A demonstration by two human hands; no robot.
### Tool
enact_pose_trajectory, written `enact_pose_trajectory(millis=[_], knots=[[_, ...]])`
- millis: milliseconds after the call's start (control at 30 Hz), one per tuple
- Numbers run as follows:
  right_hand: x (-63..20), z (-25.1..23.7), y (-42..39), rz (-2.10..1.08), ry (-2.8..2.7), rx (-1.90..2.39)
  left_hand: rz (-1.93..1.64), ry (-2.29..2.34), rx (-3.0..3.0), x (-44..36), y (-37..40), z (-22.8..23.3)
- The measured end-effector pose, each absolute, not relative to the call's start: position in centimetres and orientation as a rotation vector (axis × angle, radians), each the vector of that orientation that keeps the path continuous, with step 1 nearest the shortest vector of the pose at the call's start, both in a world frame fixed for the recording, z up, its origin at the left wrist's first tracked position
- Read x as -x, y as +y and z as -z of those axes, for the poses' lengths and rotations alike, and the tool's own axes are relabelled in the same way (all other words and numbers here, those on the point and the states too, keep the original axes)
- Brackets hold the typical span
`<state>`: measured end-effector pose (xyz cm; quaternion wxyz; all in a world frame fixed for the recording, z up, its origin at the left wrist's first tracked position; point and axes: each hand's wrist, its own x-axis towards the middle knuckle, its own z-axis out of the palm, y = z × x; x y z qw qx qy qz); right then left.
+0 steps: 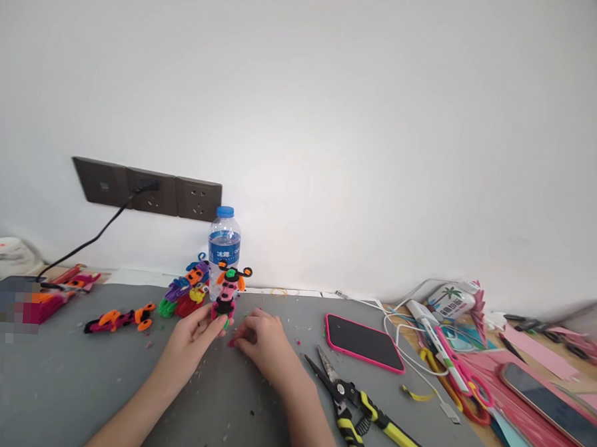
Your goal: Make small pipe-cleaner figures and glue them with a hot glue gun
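Nearest the camera, yellow-handled cutters lie on the grey mat, blades pointing away and left, well apart from both hands. Both forearms enter from the bottom edge.

The right hand rests knuckles-up on the mat, fingers curled loosely down, fingertips at a small pink scrap; whether it pinches the scrap cannot be told.

The left hand is partly open, fingers extended toward the base of the pink-and-black pipe-cleaner figure, touching or steadying it at the foot. The figure stands upright, long axis vertical, just beyond and between the two hands; the left hand is nearer.

Right of the hands lies a pink-cased phone, face up. Beyond the figure, a water bottle stands just behind it, part hidden by it, near the wall. Other coloured figures cluster to its left.

The far left edge is pixelated and unreadable.
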<state>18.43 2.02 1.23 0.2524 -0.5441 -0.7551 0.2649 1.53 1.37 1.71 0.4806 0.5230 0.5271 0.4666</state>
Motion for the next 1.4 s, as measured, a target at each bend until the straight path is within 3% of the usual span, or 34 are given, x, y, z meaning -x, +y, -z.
enact_pose_trajectory(millis=[567, 1133, 1400], knots=[[-17.7, -2.1, 1.6, -0.723, -2.022, 1.397, -1.162, 1.243, -1.201, -2.1, 1.4, -1.7], [-18.3, -3.0, 1.5, -1.079, -1.706, 1.099, -1.062, 1.206, -1.305, -1.5, 1.4, -1.6], [-18.3, -2.3, 1.7, -1.045, -1.731, 1.180, -1.077, 1.332, -1.299, -1.5, 1.6, -1.4]])
